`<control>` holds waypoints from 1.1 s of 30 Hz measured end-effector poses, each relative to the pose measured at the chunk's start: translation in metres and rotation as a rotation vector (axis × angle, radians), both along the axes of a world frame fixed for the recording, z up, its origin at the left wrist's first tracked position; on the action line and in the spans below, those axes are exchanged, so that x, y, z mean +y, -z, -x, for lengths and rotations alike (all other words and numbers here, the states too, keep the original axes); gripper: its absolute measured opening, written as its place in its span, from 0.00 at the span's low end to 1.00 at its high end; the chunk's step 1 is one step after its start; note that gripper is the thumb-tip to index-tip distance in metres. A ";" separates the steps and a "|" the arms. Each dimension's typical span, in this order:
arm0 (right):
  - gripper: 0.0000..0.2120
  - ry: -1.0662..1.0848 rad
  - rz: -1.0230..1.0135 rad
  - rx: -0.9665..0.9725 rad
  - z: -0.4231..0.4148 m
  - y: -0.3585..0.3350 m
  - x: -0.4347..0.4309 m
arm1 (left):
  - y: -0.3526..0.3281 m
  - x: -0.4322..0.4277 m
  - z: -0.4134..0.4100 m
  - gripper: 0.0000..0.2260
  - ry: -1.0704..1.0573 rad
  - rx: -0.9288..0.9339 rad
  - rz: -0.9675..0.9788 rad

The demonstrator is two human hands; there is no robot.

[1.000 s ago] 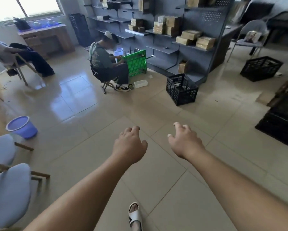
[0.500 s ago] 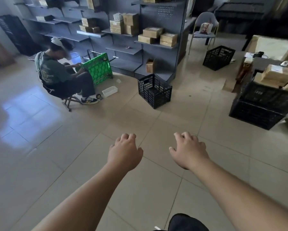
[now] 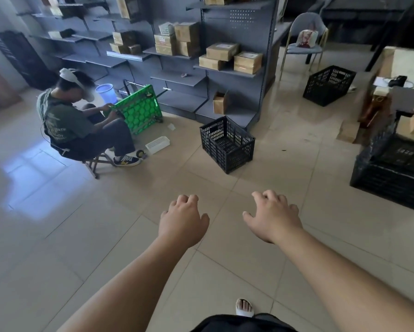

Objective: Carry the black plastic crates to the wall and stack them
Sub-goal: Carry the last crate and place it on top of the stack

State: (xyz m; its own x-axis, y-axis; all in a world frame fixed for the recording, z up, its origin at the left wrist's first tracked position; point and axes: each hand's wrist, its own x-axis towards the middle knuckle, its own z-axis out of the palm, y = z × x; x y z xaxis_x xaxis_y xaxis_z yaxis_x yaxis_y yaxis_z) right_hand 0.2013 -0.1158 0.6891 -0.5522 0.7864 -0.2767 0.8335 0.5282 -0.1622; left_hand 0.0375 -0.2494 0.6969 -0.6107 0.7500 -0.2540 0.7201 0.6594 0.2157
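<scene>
Crate (image 3: 227, 144) of black plastic, lattice-walled and open-topped, stands upright on the tiled floor (image 3: 105, 236) at 12 o'clock in view, just in front of the grey shelving (image 3: 225, 75). One corner faces the camera, and its long axis runs 10 to 4 o'clock. It sits lower in view than half a second ago. Left hand (image 3: 182, 221) and right hand (image 3: 273, 216) hover apart at its 6 o'clock, fingers loosely curled, holding nothing.

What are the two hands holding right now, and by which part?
Nothing is held. The left hand and right hand hang over bare floor, fingers loosely curled. The nearest black crate stands untouched ahead of them.
</scene>
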 end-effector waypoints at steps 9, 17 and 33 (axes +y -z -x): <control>0.25 -0.047 0.010 -0.048 0.105 0.010 0.113 | 0.010 0.105 0.100 0.24 -0.073 -0.015 0.002; 0.24 0.022 0.028 -0.078 0.239 0.025 0.197 | 0.032 0.186 0.243 0.24 -0.070 -0.042 0.010; 0.20 0.382 0.182 -0.046 0.390 0.062 0.359 | 0.056 0.391 0.440 0.24 0.141 -0.070 0.118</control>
State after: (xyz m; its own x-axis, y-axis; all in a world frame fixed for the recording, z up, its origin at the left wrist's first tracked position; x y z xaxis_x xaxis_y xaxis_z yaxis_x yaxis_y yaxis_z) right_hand -0.1891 0.2431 0.6270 -0.2144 0.8680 -0.4479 0.9723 0.1462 -0.1822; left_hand -0.4027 0.1419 0.6411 -0.4791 0.7897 -0.3833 0.7932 0.5764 0.1962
